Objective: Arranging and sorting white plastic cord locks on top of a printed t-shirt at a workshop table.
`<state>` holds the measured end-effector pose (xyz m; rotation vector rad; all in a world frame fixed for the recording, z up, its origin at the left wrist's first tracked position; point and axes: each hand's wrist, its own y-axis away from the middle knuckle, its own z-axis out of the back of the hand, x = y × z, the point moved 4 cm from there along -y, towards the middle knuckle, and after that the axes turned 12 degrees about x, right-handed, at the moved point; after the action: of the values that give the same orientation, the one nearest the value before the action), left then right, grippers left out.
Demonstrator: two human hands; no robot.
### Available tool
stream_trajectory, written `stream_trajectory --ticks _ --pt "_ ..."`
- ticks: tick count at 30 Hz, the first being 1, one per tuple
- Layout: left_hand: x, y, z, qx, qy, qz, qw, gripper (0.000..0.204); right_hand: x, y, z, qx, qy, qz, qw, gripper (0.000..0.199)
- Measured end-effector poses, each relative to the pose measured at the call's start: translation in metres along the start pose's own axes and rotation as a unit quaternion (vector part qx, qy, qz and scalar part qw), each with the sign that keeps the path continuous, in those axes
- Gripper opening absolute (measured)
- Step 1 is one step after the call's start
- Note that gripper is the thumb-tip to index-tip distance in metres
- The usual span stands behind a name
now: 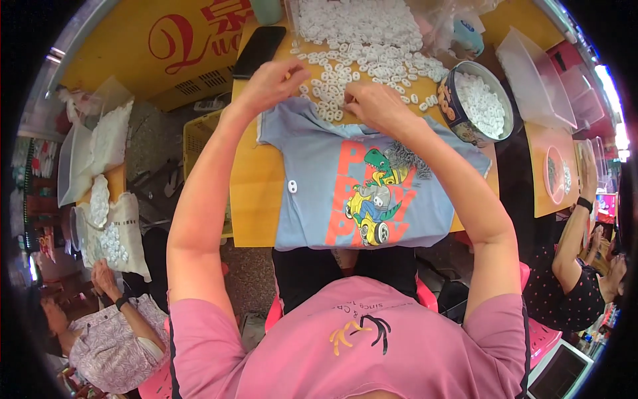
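Observation:
Small white oval plastic pieces (pixel 327 90), each with holes, lie scattered over the far part of the table. My left hand (pixel 274 83) hovers at their left edge, fingers bent together; anything between its fingertips is too small to make out. My right hand (pixel 377 105) is bent down at the near edge of the pieces, with its fingertips drawn together; what they pinch is hidden. Below both hands a grey-blue T-shirt (pixel 302 213) with a dinosaur print is spread over the table's near part. One white oval piece (pixel 292 187) lies on its left side.
A black phone (pixel 260 52) lies at the far left of the table (pixel 249 199). A round tin (pixel 458 123) full of white pieces stands right, beside a clear plastic bin (pixel 535 80). A heaped tray (pixel 292 20) is at the back. People sit at tables on both sides.

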<state>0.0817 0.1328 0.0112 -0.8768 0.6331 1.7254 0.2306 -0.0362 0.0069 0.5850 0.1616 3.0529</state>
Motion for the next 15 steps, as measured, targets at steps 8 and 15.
stream_trajectory --ticks 8,15 --pt "-0.017 0.046 -0.002 0.01 -0.248 -0.048 0.968 0.023 -0.004 0.007 0.023 -0.077 -0.034 -0.002 0.996 0.028" --pt "-0.029 0.037 -0.013 0.077 -0.149 0.171 0.971 0.025 -0.012 0.006 0.012 0.001 0.023 -0.02 1.0 0.03"
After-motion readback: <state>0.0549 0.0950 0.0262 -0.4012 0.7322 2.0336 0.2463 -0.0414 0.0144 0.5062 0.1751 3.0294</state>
